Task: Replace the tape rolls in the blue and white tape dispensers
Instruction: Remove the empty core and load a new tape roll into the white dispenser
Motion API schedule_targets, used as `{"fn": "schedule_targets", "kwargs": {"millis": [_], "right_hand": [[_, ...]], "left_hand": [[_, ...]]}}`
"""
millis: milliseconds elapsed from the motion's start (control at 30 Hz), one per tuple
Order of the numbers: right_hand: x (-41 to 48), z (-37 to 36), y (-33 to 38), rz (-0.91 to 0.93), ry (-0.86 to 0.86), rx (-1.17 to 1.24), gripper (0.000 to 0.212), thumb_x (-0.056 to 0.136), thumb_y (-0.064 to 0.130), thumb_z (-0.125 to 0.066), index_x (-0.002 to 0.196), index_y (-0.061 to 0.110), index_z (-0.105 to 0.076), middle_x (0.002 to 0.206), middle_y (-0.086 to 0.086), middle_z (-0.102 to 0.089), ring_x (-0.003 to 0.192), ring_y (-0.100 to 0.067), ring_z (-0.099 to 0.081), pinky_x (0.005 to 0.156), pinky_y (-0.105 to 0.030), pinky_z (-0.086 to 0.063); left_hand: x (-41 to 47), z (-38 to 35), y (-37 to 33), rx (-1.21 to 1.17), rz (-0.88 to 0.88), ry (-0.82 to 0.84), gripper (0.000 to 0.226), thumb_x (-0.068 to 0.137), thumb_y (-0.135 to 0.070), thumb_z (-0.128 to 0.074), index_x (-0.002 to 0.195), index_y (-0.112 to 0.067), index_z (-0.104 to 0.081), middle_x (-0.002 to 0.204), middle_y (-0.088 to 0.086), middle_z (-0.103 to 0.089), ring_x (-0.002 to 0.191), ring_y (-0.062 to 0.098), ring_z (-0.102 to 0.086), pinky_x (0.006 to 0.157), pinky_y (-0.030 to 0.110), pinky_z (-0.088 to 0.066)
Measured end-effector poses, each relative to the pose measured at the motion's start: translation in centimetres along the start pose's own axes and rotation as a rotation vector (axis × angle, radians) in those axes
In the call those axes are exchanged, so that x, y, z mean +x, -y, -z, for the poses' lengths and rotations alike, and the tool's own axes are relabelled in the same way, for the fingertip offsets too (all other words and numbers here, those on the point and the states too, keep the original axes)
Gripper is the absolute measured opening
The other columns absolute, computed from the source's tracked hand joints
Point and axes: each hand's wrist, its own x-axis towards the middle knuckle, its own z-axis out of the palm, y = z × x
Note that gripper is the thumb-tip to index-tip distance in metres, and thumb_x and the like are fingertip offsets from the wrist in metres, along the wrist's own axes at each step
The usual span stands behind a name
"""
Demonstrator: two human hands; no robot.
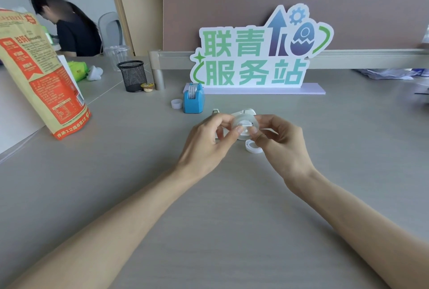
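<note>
My left hand and my right hand together hold a clear tape roll with a white hub, just above the desk. Both thumbs press on the hub while the fingers curl round the roll's rim. The white tape dispenser lies behind the roll, mostly hidden by my fingers. An empty white tape core lies on the desk under my right thumb. The blue tape dispenser stands upright farther back with a printed tape roll in it. Another small white core sits to its left.
A standing sign with green characters stands behind the dispensers against a desk partition. At the left are a tall paper bag, a black mesh pen cup and a clear plastic cup. A person sits at the far left.
</note>
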Motion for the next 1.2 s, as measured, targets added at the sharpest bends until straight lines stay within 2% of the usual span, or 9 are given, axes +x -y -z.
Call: {"fn": "schedule_targets", "kwargs": {"millis": [367,467,600,700,800,900,1033,1133,1200], "right_hand": [[0.4,0.0,-0.2,0.008,-0.002,-0.089,0.017,0.091,0.016,-0.065,0.108,0.014,-0.069,0.095,-0.002,-0.075,0.087,-0.023,-0.069,0.066,-0.018,-0.054],[0.7,0.3,0.0,-0.038,0.035,-0.025,0.019,0.09,0.021,-0.066,0.107,0.014,-0.069,0.1,0.0,-0.074,0.091,-0.022,-0.07,0.076,-0.025,-0.058],[0.7,0.3,0.2,-0.13,0.113,0.088,0.03,0.087,0.027,-0.069,0.115,0.017,-0.065,0.111,-0.018,-0.068,0.095,-0.025,-0.071,0.085,-0.031,-0.058],[0.6,0.2,0.3,-0.162,0.207,0.076,0.026,0.089,0.026,-0.067,0.112,0.014,-0.067,0.108,-0.017,-0.07,0.09,-0.022,-0.069,0.08,-0.028,-0.056],[0.7,0.3,0.3,-0.208,0.231,0.145,0.02,0.09,0.026,-0.065,0.101,0.011,-0.072,0.096,-0.007,-0.072,0.084,-0.013,-0.063,0.079,-0.026,-0.052],[1.0,0.8,0.3,-0.261,0.205,0.25,0.015,0.091,0.023,-0.063,0.094,0.011,-0.071,0.092,-0.003,-0.069,0.085,-0.014,-0.062,0.083,-0.029,-0.051],[1.0,0.9,0.4,-0.304,0.195,0.36,0.023,0.093,0.019,-0.059,0.106,0.003,-0.067,0.098,-0.01,-0.068,0.086,-0.017,-0.063,0.081,-0.028,-0.052],[0.8,0.7,0.5,-0.334,0.201,0.408,0.021,0.093,0.019,-0.059,0.104,0.003,-0.066,0.096,-0.01,-0.069,0.085,-0.017,-0.066,0.079,-0.027,-0.053],[0.7,0.6,0.4,-0.345,0.218,0.398,0.028,0.092,0.022,-0.06,0.11,0.001,-0.066,0.094,-0.009,-0.067,0.085,-0.016,-0.063,0.086,-0.031,-0.054]], "left_hand": [[0.0,-0.4,-0.3,-0.014,0.046,-0.023,0.019,0.091,-0.031,-0.063,0.097,-0.014,-0.067,0.082,-0.016,-0.064,0.072,0.001,-0.051,0.062,0.012,-0.036],[0.3,-0.2,-0.5,-0.06,0.073,-0.023,0.018,0.09,-0.031,-0.063,0.098,-0.015,-0.068,0.085,-0.016,-0.064,0.076,-0.002,-0.052,0.064,0.009,-0.037],[0.6,0.3,-0.4,-0.147,0.098,-0.011,0.013,0.092,-0.029,-0.061,0.099,-0.021,-0.069,0.093,-0.011,-0.068,0.081,0.001,-0.055,0.076,0.014,-0.044],[0.6,0.4,-0.4,-0.197,0.114,-0.005,0.012,0.093,-0.029,-0.059,0.099,-0.029,-0.069,0.088,-0.017,-0.069,0.082,0.007,-0.06,0.079,0.025,-0.049],[0.6,0.6,-0.6,-0.209,0.115,0.013,0.016,0.094,-0.031,-0.058,0.106,-0.03,-0.069,0.085,-0.023,-0.066,0.076,0.002,-0.055,0.069,0.023,-0.045],[0.4,0.6,-0.8,-0.17,0.09,0.033,0.031,0.084,-0.032,-0.071,0.115,-0.031,-0.066,0.093,-0.016,-0.063,0.079,0.001,-0.053,0.066,0.02,-0.043],[0.2,0.4,-0.7,-0.072,0.022,0.043,0.058,0.072,-0.031,-0.082,0.125,-0.032,-0.06,0.105,-0.019,-0.062,0.088,0.002,-0.053,0.065,0.023,-0.047],[0.1,0.3,-0.5,-0.059,0.017,0.039,0.064,0.069,-0.029,-0.084,0.127,-0.031,-0.058,0.108,-0.02,-0.061,0.088,0.001,-0.052,0.067,0.02,-0.044],[0.1,0.3,-0.4,-0.051,0.013,0.029,0.062,0.07,-0.029,-0.084,0.126,-0.031,-0.058,0.108,-0.017,-0.062,0.089,0.002,-0.052,0.068,0.019,-0.042]]}}
